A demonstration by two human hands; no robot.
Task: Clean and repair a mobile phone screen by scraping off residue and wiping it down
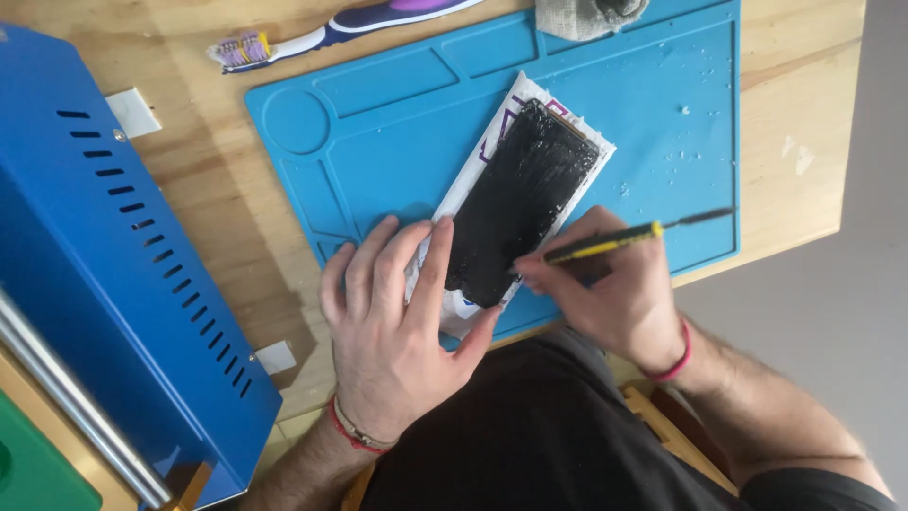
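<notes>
A black rectangular phone screen panel (518, 199) lies on a white sheet of paper (473, 175) on a blue work mat (397, 142). Its surface looks smeared and wet. My left hand (402, 322) rests flat on the near-left end of the panel and paper, fingers spread, pressing it down. My right hand (605, 289) grips a thin yellow-and-black tool (615, 237) like a pen. The tool's near end meets the panel's right edge; its dark far end points to the right over the mat.
A large blue metal machine (113, 274) with vent slots fills the left side. A toothbrush (312, 36) lies at the top on the wooden table (804, 114). A grey cloth (586, 14) sits at the mat's top edge. Water droplets dot the mat's right part.
</notes>
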